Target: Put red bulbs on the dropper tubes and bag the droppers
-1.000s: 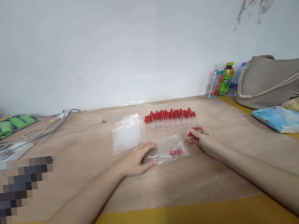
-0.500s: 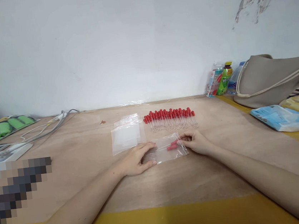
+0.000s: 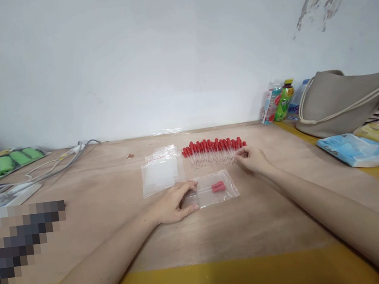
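Note:
A clear zip bag (image 3: 228,194) lies flat in front of me, with red-bulbed droppers (image 3: 218,186) inside, their bulbs toward its right-hand mouth. My left hand (image 3: 177,202) rests on the bag's left end, thumb and fingers spread apart over the plastic. Behind the bag is a tight row of droppers (image 3: 210,145), red bulbs toward the wall and clear stems toward me. My right hand (image 3: 251,158) is at the row's right end, thumb and forefinger pinched at the stem of a dropper there; the fingers partly hide it.
Several flat zip bags (image 3: 160,170) are stacked left of the row. To the right are a blue tissue pack (image 3: 356,149), a grey bag (image 3: 338,102) and bottles (image 3: 284,100) by the wall. Cables (image 3: 64,158) and a pack of green rolls (image 3: 5,165) lie at left.
My right hand has left the zip bag's mouth and moved back to the right end of the dropper row. The droppers in the bag now lie fully inside, bulbs together. My left hand has stayed put.

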`<state>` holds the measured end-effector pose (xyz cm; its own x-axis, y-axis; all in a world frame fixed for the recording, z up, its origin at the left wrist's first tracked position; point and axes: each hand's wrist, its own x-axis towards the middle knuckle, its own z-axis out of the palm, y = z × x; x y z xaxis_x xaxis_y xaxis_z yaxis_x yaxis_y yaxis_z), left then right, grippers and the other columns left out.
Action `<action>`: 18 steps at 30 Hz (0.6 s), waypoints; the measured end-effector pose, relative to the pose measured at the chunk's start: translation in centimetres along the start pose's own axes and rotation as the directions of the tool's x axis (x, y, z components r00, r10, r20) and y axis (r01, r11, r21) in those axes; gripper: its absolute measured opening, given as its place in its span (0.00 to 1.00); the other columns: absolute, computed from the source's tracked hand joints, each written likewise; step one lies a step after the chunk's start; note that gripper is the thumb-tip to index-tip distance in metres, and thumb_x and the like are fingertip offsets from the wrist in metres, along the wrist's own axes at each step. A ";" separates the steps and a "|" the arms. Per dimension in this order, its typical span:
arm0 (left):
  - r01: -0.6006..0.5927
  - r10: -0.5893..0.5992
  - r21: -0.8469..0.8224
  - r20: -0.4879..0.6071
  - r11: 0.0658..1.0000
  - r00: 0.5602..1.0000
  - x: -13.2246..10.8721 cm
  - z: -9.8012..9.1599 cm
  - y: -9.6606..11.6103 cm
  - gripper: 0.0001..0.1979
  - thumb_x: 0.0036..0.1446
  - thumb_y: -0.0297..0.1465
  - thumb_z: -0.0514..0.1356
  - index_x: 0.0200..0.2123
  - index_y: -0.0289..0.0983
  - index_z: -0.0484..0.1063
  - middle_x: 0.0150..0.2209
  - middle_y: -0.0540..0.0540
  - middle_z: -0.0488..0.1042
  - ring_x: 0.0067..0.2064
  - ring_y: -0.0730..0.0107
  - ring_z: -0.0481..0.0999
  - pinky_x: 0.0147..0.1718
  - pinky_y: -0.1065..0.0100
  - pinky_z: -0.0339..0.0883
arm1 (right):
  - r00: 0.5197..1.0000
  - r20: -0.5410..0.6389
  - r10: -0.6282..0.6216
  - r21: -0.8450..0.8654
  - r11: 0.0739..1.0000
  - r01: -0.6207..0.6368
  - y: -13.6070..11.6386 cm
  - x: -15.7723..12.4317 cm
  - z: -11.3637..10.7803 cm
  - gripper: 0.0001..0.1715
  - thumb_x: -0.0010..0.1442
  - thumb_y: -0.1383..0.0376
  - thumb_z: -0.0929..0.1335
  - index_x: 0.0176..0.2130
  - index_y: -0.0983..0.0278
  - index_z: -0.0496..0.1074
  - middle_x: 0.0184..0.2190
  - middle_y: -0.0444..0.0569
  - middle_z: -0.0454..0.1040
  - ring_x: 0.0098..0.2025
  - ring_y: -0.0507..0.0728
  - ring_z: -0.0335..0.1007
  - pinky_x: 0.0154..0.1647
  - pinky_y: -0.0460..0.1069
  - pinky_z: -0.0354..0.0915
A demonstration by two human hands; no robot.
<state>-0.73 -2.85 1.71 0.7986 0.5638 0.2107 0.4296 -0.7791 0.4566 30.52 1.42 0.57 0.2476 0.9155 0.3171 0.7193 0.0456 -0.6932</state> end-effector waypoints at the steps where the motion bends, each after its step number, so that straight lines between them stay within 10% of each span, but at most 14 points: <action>1: 0.004 -0.004 -0.008 0.003 1.000 1.000 0.0 0.0 0.0 0.18 0.54 0.39 0.56 0.46 0.39 0.59 0.57 0.40 0.60 0.56 0.59 0.61 0.51 0.57 0.58 | 0.999 -0.035 0.014 -0.058 0.998 -0.016 0.1 1.0 0.0 0.08 0.47 0.63 0.66 0.28 0.66 0.71 0.24 0.46 0.72 0.28 0.52 0.67 0.31 0.45 0.61; 18: 0.029 -0.028 -0.041 0.010 0.999 1.000 -0.1 0.0 0.2 0.13 0.54 0.39 0.56 0.38 0.39 0.58 0.55 0.39 0.61 0.55 0.60 0.62 0.48 0.61 0.60 | 0.943 -0.035 0.330 -0.144 0.932 -0.331 -2.0 7.4 1.5 0.07 0.42 0.66 0.69 0.19 0.65 0.66 0.20 0.51 0.68 0.28 0.58 0.67 0.25 0.47 0.58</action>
<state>-0.71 -3.05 1.81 0.7900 0.5831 0.1894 0.4347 -0.7505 0.4977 29.88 8.71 3.33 0.4937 0.8646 0.0934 0.6822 -0.3185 -0.6582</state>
